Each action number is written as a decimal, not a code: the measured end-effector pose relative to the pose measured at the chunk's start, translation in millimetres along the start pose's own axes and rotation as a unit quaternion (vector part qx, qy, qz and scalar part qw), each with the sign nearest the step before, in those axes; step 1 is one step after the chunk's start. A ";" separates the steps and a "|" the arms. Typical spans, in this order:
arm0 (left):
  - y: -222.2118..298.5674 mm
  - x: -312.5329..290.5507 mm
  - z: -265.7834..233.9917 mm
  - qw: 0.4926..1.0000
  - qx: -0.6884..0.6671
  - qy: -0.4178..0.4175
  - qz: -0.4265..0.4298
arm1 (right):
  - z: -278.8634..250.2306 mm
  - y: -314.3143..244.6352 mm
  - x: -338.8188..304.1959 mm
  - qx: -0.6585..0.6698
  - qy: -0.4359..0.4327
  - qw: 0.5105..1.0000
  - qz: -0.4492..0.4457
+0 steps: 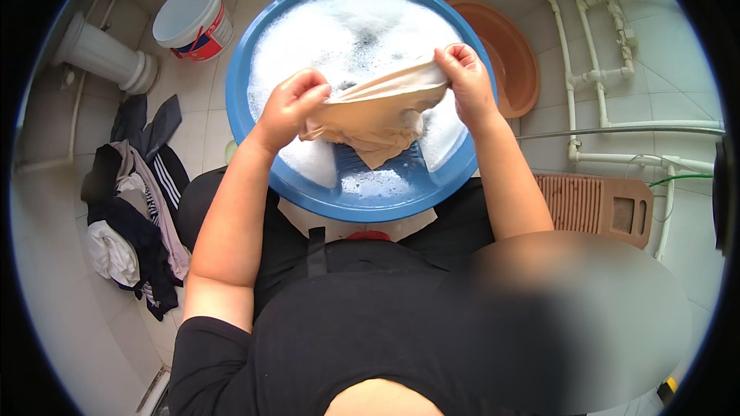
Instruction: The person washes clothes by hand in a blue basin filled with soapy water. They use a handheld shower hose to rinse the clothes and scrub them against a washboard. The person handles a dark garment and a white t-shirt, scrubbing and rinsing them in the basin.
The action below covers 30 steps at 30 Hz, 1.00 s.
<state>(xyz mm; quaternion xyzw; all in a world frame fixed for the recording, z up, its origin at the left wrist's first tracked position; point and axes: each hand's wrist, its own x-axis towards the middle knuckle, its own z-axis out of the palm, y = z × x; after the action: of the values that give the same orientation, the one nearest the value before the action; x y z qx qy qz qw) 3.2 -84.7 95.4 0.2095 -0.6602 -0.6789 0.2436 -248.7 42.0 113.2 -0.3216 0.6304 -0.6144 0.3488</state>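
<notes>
Stretched between my two hands is a wet beige piece of clothing [370, 119], its upper edge pulled taut. My left hand [297, 104] is closed on one end of that edge. At the other end, slightly higher, my right hand [468, 81] pinches the cloth. The lower part hangs bunched over the ridged washboard part [378, 173] of a round blue basin [351, 210]. White suds [308, 31] cover most of the basin, hiding whatever lies beneath. What kind of garment it is, I cannot tell.
A heap of dark and light clothes [142, 208] lies on the tiled floor at left. Behind it stand a white pedestal [108, 54] and a white-and-red bucket [189, 19]. At right are an orange basin [505, 54], a brown washboard [590, 208] and white wall pipes [566, 54].
</notes>
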 end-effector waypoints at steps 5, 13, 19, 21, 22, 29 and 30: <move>-28.1 2.5 5.6 0.880 0.471 -0.040 -0.038 | -9.5 41.1 2.2 -0.545 -0.003 0.837 -0.048; -77.5 20.3 0.5 0.824 0.523 -0.106 -0.193 | 61.5 82.6 20.6 -0.601 -0.192 0.759 -0.161; -68.2 33.0 1.6 0.899 0.352 0.003 -0.260 | 49.9 87.9 43.5 -0.525 -0.139 0.824 0.161; -75.3 39.6 3.8 0.970 0.077 0.097 -0.208 | 62.2 84.6 33.7 -0.491 -0.063 0.868 -0.043; -81.0 43.2 16.1 0.968 -0.119 0.156 -0.154 | 66.6 94.5 31.7 -0.300 -0.033 0.953 -0.041; -95.0 39.8 6.2 0.826 -0.524 -0.002 -0.205 | 160.3 26.0 -41.8 -0.280 -0.054 0.899 -0.331; -96.3 37.7 9.6 0.825 -0.531 -0.019 -0.192 | 161.2 24.4 -44.6 -0.286 -0.036 0.892 -0.348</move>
<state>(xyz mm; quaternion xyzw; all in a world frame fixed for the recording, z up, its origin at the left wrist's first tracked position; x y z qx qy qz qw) -37.7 -99.0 1.1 0.1577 -0.1489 -0.9614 0.1691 -89.0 -8.6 90.6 -0.6287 0.6134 -0.4772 0.0279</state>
